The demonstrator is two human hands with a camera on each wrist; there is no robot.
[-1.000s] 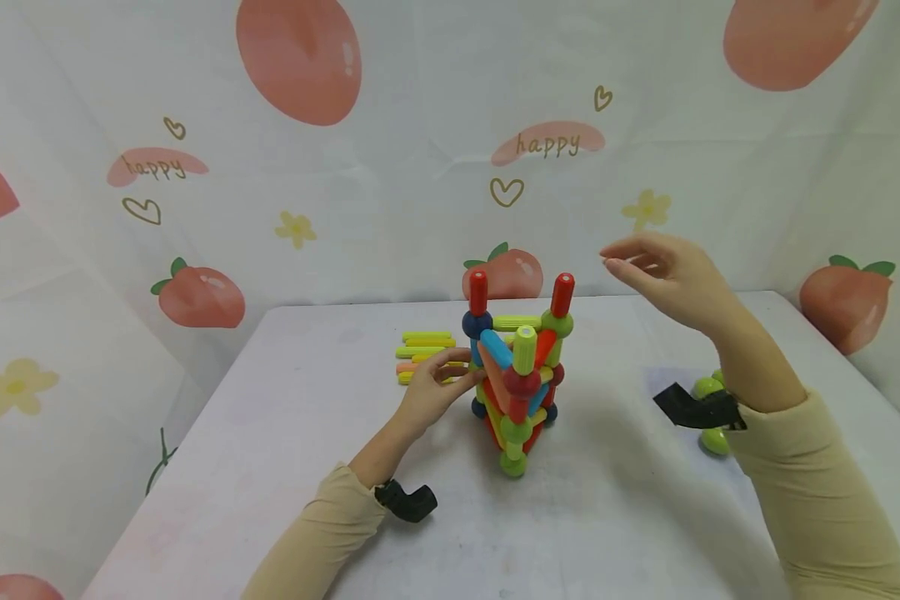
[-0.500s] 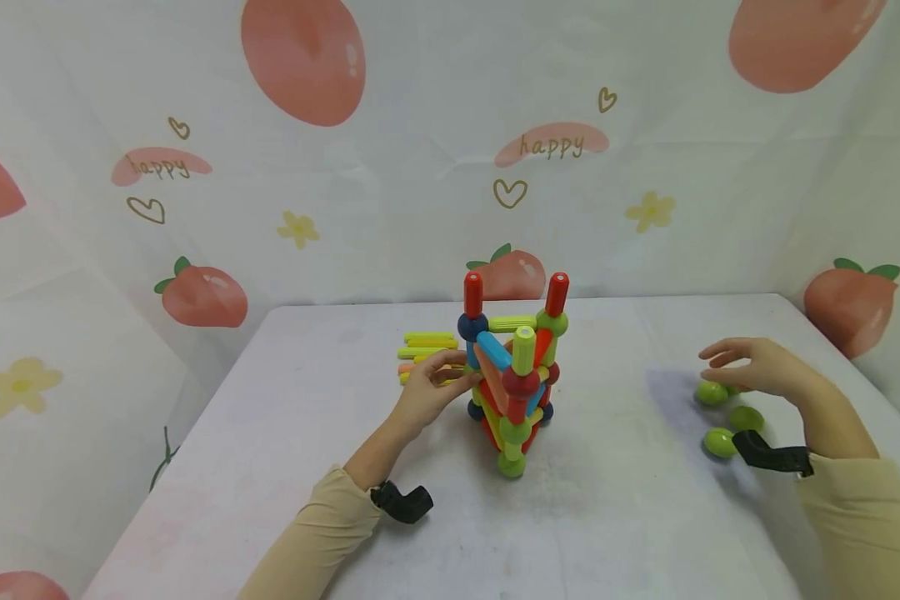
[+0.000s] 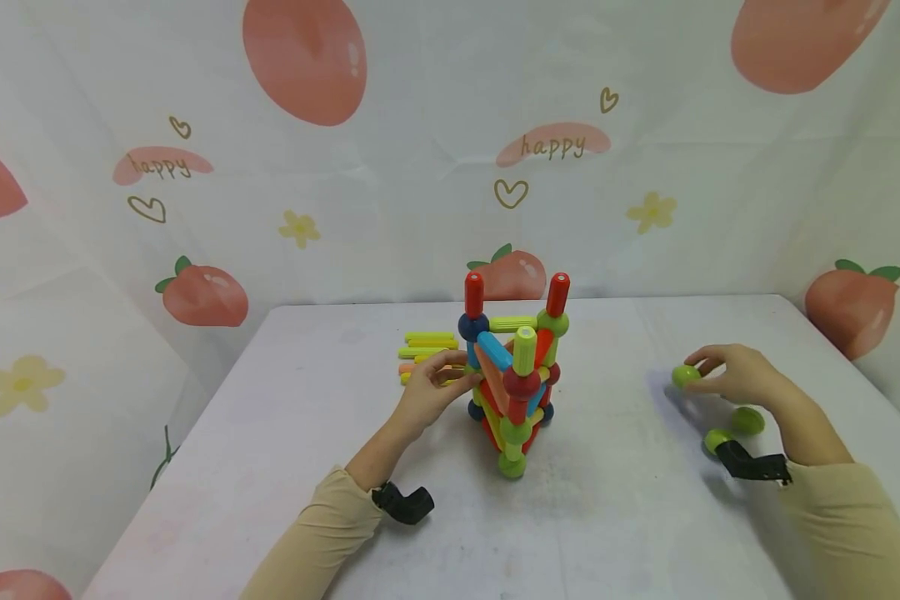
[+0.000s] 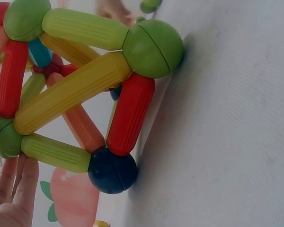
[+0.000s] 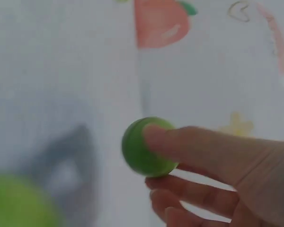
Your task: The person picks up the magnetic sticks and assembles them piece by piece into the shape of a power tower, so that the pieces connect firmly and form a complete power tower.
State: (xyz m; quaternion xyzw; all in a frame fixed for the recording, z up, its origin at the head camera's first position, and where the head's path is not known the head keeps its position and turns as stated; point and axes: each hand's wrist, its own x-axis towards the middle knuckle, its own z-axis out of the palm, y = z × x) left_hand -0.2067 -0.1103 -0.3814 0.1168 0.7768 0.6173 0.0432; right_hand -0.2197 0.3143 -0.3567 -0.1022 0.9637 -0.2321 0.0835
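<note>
A tower of coloured magnetic rods and balls [image 3: 516, 383] stands upright on the table, three rods pointing up from its top. My left hand [image 3: 431, 392] grips its left side, thumb and fingers at a green ball [image 4: 7, 137] partway up. In the left wrist view, a dark blue ball [image 4: 112, 170] and a larger green ball [image 4: 153, 48] sit at the tower's foot. Over on the right, my right hand [image 3: 746, 379] pinches a green ball [image 5: 149, 146] between thumb and fingers. Part of that ball is covered by the thumb.
Two more green balls lie near the right wrist, one ball [image 3: 747, 420] behind and another ball [image 3: 717, 440] partly behind the black wrist strap [image 3: 752, 463]. Several yellow, green and orange rods [image 3: 426, 342] lie left of the tower, partly behind the left hand. A printed cloth [image 3: 390, 208] hangs behind the table.
My right hand has come down from the air beside the tower to the green balls at the right and picked one up, shifting it slightly left. The left hand stays on the tower.
</note>
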